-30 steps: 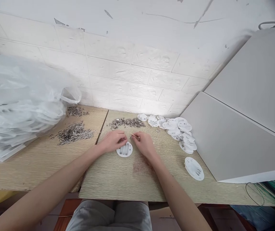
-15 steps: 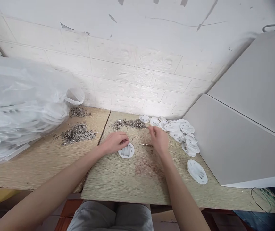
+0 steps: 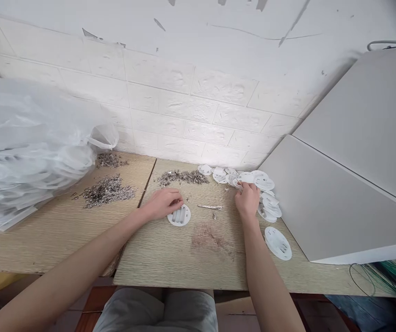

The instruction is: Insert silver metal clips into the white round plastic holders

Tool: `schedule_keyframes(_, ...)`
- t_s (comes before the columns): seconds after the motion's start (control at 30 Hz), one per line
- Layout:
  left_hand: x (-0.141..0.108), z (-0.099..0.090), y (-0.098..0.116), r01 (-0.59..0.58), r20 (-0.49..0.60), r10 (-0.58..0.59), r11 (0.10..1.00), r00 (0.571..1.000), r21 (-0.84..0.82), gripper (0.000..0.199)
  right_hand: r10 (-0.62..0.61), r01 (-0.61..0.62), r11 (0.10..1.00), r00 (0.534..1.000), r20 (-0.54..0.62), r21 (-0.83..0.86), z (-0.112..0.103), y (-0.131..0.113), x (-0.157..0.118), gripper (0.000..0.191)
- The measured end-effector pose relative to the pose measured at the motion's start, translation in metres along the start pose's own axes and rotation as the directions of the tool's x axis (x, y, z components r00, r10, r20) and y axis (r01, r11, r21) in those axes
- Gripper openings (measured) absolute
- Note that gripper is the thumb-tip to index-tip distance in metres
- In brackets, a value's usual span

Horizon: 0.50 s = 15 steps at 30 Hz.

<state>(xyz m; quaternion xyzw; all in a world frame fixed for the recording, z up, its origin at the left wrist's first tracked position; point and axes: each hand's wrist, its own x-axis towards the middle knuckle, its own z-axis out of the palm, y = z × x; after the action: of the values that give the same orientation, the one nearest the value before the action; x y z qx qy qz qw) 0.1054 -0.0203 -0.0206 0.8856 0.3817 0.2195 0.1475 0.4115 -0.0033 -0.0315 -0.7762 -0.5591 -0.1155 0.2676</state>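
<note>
A round white battery holder [image 3: 179, 216] with slots lies flat on the table. My left hand [image 3: 163, 203] is curled over its upper edge, thumb and fingers close together there. Farther right, my right hand [image 3: 248, 199] reaches into a pile of similar white battery holders [image 3: 263, 180]. Its fingers are bent and pinched at the edge of one disc; the fingertips are partly hidden. Between the hands lie a pair of metal tweezers [image 3: 209, 207] and a small metal piece [image 3: 214, 216].
Small metal parts [image 3: 183, 177] are heaped near the wall, with another heap [image 3: 108, 190] on the left table. A big clear plastic bag [image 3: 28, 147] stands at the left. One white holder [image 3: 278, 243] lies apart at the right, beside a grey panel [image 3: 339, 193].
My right hand has moved right, from near the metal heap to the pile of white holders, uncovering the tweezers. My left hand stays at its holder. The view has shifted slightly.
</note>
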Motion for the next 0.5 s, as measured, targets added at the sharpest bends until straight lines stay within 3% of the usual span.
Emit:
schedule_keyframes(0.17, 0.0, -0.002, 0.0, 0.025, -0.042, -0.025, 1.0, 0.999, 0.011, 0.03, -0.006, 0.032, 0.987, 0.987, -0.16, 0.156, -0.003, 0.001, 0.003, 0.032)
schedule_keyframes(0.33, 0.003, -0.003, -0.001, 0.113, -0.143, -0.118, 0.993, 0.983, -0.044, 0.033, -0.109, 0.23, 0.914, 0.933, -0.344, 0.333, -0.019, -0.016, -0.003, 0.029)
schedule_keyframes(0.4, 0.004, -0.004, -0.001, 0.177, -0.167, -0.193, 0.978, 0.967, -0.107, 0.036, -0.166, 0.29, 0.885, 0.927, -0.335, 0.364, -0.025, -0.032, -0.011, 0.029)
schedule_keyframes(0.5, 0.006, -0.006, -0.001, 0.236, -0.165, -0.264, 0.957, 0.95, -0.169, 0.038, -0.303, 0.365, 0.842, 0.929, -0.212, 0.398, -0.028, -0.058, -0.026, 0.026)
